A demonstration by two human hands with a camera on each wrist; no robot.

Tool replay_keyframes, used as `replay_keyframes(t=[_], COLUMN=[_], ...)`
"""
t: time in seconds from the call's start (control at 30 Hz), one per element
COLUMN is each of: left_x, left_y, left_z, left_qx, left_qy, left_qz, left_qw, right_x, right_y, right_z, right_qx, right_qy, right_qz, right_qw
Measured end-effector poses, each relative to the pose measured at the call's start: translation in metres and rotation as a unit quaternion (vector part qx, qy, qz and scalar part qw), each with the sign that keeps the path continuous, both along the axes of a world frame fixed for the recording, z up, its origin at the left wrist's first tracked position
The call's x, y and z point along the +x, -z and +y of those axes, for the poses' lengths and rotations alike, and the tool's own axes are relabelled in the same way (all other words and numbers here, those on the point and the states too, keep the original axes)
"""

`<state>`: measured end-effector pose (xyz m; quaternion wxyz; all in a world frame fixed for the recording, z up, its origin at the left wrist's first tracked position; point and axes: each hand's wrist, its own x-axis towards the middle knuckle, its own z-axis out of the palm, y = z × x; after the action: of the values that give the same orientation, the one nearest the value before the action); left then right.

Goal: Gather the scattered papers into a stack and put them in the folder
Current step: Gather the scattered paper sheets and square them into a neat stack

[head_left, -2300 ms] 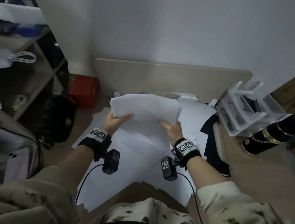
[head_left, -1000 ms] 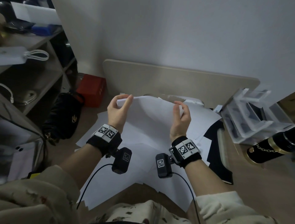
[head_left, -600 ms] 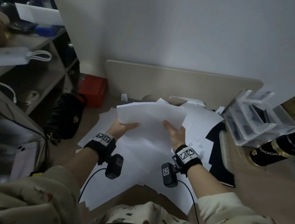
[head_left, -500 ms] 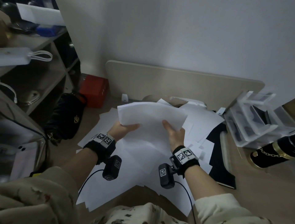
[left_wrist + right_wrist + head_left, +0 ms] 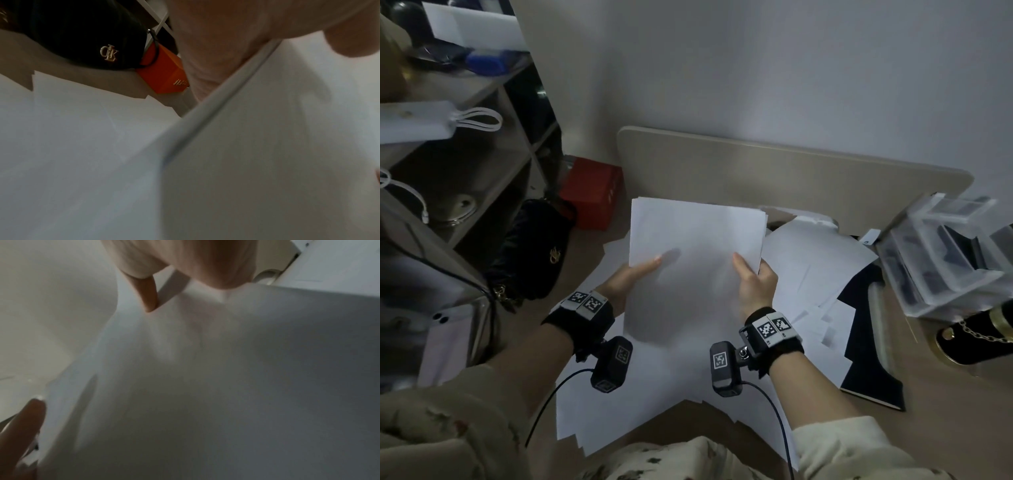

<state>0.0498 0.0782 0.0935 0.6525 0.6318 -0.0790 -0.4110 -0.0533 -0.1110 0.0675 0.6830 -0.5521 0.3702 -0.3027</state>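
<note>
Shelving fills the upper left of the frame; below it a black bag with a gold emblem lies beside a red box on the worktop. At centre, a stack of white papers is held up off the surface, edges roughly squared. Left hand grips the stack's left edge, thumb laid across the front sheet and fingers hidden behind; the left wrist view shows the stack's edge running under the thumb. Right hand grips the right edge in the same way, thumb in front. Loose sheets lie scattered on the worktop beneath and to the right of the stack. At right of centre a black folder lies flat, partly covered by those sheets. Clear plastic trays stand at the far right, with a black and gold bottle lying below them.
</note>
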Motion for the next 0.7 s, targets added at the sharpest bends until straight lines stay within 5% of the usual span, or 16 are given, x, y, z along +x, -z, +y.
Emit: replay_keyframes(t=[0.17,0.27,0.43,0.5,0.7], left_x=[0.004,0.013,0.023,0.023,0.020], left_y=[0.026,0.046,0.064,0.070,0.076], left_z=[0.002,0.009,0.022,0.027,0.030], left_qx=[0.165,0.265,0.375,0.406,0.450], left_qy=[0.038,0.025,0.023,0.037,0.054], left_qz=[-0.053,-0.087,-0.080,-0.081,-0.095], left_qw=[0.984,0.960,0.923,0.910,0.886], right_x=[0.001,-0.004,-0.036,-0.045,-0.044], right_y=[0.019,0.039,0.073,0.081,0.091], right_z=[-0.009,-0.020,-0.038,-0.037,-0.030], right_qx=[-0.021,-0.047,-0.144,-0.129,-0.060], right_qy=[-0.032,-0.085,-0.155,-0.178,-0.214], right_qz=[0.044,0.162,0.494,0.517,0.492], right_qw=[0.998,0.982,0.843,0.827,0.842])
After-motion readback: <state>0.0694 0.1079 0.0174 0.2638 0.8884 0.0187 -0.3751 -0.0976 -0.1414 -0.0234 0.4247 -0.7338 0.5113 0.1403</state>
